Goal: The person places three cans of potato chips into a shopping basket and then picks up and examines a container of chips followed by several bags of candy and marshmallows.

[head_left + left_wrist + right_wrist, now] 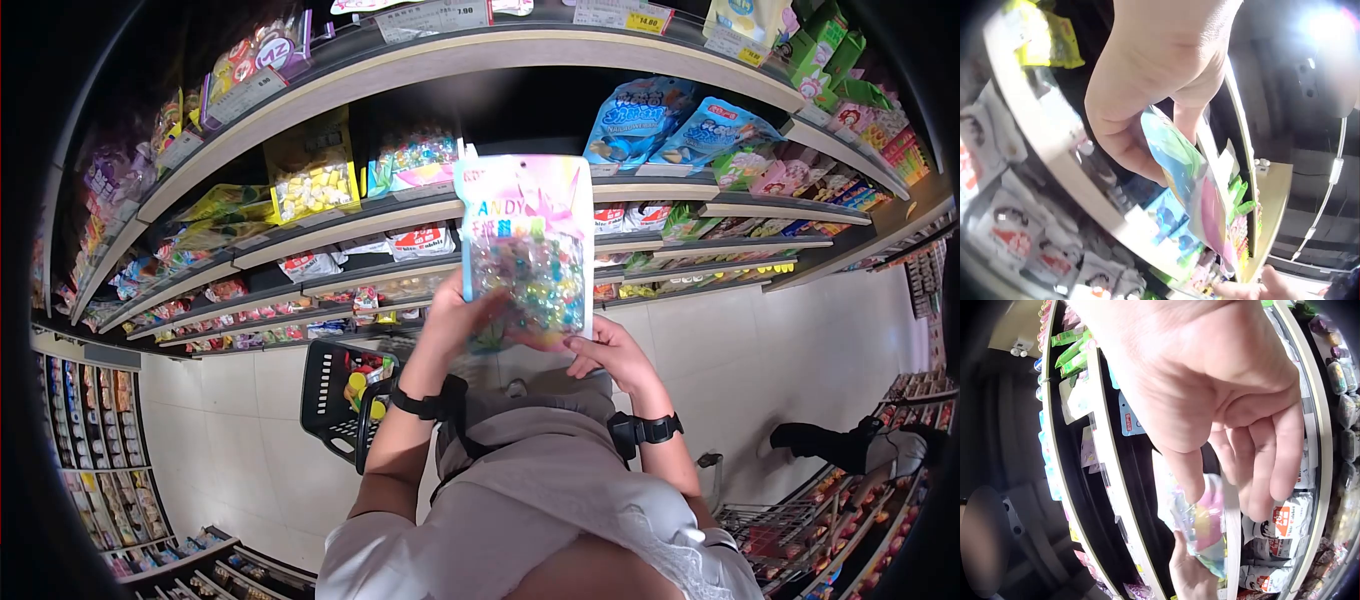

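A bag of candy (530,215), pink and white with a clear window full of colourful wrapped sweets, is held upright in front of the shelves. My left hand (460,320) grips its lower left side, thumb across the front. In the left wrist view the fingers of this hand (1154,81) curl round the bag's edge (1175,150). At the lower right corner, my right hand (615,355) pinches the bag between thumb and fingers. The right wrist view shows the right thumb (1185,472) against the shiny bag (1204,519), the other fingers loosely bent.
Curved shelves (400,205) hold a yellow candy bag (312,175), a box of similar sweets (412,158) and blue bags (640,120). A black shopping basket (322,385) with groceries stands on the floor at left. A person (850,445) and a cart (770,525) are at right.
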Action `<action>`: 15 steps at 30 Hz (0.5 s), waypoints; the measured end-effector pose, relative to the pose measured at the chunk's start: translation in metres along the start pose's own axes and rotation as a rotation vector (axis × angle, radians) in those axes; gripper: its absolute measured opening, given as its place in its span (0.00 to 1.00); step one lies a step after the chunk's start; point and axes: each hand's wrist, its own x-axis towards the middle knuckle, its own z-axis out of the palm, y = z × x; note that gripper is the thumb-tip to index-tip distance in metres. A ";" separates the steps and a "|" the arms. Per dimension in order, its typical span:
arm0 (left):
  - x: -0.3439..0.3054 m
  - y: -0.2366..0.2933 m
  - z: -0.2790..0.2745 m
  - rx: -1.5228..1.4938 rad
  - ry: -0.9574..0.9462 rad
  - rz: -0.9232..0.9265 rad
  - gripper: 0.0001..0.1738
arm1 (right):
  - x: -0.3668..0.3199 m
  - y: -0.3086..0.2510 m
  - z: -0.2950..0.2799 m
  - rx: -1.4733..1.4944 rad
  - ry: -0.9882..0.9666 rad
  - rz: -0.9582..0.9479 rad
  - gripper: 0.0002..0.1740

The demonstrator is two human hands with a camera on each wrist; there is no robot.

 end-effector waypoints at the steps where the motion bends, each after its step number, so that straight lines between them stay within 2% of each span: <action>1: 0.004 0.010 -0.006 -0.080 0.043 0.124 0.19 | -0.001 0.000 -0.002 0.000 -0.001 -0.002 0.15; 2: 0.013 0.022 -0.020 -0.035 0.046 0.154 0.22 | -0.003 0.000 -0.005 -0.009 -0.018 -0.010 0.18; 4: 0.028 0.059 -0.033 -0.043 0.184 0.305 0.21 | -0.006 0.002 -0.011 -0.019 -0.037 -0.021 0.20; 6: 0.051 0.087 -0.059 -0.029 0.316 0.315 0.20 | -0.007 0.009 -0.018 -0.034 -0.047 -0.014 0.22; 8: 0.082 0.110 -0.089 0.090 0.345 0.364 0.21 | -0.011 0.014 -0.021 -0.027 -0.042 -0.007 0.22; 9: 0.096 0.119 -0.101 0.114 0.292 0.360 0.18 | -0.013 0.016 -0.021 -0.018 -0.035 0.002 0.22; 10: 0.115 0.117 -0.111 0.144 0.423 0.367 0.13 | -0.015 0.018 -0.021 -0.019 -0.037 0.001 0.22; 12: 0.152 0.114 -0.138 0.433 0.589 0.185 0.13 | -0.017 0.020 -0.020 -0.011 -0.040 0.020 0.21; 15: 0.203 0.089 -0.177 0.790 0.654 0.072 0.23 | -0.021 0.021 -0.019 -0.019 -0.039 0.023 0.21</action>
